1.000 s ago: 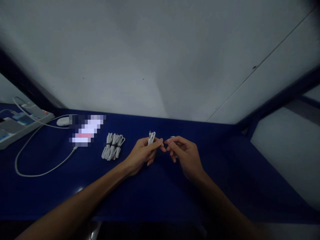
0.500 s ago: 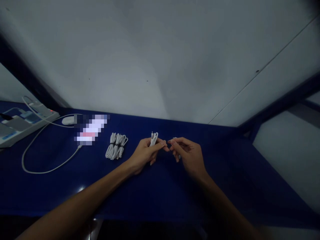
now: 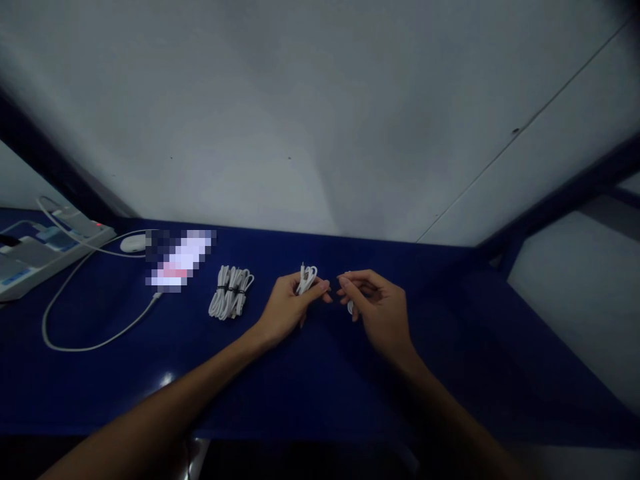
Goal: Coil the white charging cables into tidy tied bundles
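Note:
My left hand (image 3: 286,308) is closed around a folded white cable (image 3: 307,279), whose looped end and plug stick up between thumb and fingers. A short gap to the right, my right hand (image 3: 381,301) has its thumb and forefinger pinched together. Part of another white cable (image 3: 350,307) shows under its curled fingers; the rest is hidden by the hand. Left of my hands, several white cable bundles (image 3: 231,293) lie side by side on the blue table (image 3: 310,373), each tied with a dark band.
A lit phone (image 3: 184,259), its screen blurred out, lies at the left with a white charging cable (image 3: 75,349) plugged in. Beside it are a white rounded case (image 3: 133,243) and a power strip (image 3: 55,257) with chargers. A pale wall (image 3: 240,133) rises behind the table.
The fingertips of my two hands have moved slightly apart. The cable in my left hand has turned a little, its loop looking wider. The view has shifted slightly.

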The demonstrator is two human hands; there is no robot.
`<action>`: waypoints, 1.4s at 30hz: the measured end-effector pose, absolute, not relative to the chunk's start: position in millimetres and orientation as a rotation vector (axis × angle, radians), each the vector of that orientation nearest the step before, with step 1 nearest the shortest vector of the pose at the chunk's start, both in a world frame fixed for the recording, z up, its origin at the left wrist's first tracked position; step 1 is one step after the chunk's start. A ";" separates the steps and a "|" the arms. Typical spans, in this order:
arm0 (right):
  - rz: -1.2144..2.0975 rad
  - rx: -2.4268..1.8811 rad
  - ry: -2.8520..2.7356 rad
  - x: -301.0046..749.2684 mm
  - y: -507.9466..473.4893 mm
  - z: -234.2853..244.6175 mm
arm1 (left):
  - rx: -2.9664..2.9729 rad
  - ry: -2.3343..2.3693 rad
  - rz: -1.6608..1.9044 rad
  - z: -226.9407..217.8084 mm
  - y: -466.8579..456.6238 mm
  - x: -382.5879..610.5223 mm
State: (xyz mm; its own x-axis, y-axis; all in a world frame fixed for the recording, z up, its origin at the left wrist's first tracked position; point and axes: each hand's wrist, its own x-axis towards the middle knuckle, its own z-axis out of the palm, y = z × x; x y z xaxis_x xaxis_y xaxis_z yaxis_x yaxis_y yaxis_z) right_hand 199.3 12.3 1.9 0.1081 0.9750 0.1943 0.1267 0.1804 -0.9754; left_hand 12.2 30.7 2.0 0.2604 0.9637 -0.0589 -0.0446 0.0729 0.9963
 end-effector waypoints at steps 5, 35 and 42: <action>0.856 -1.262 -1.334 199.7 13.3 -0.5 | 1.245 1.019 0.990 -0.3 31.5 11.3; 0.387 -1.337 -2.327 220.1 92.0 1.0 | 0.821 1.060 1.226 -4.9 48.4 3.4; 0.314 -1.444 -2.195 217.9 73.2 7.1 | 0.822 1.050 1.221 -1.2 47.0 3.0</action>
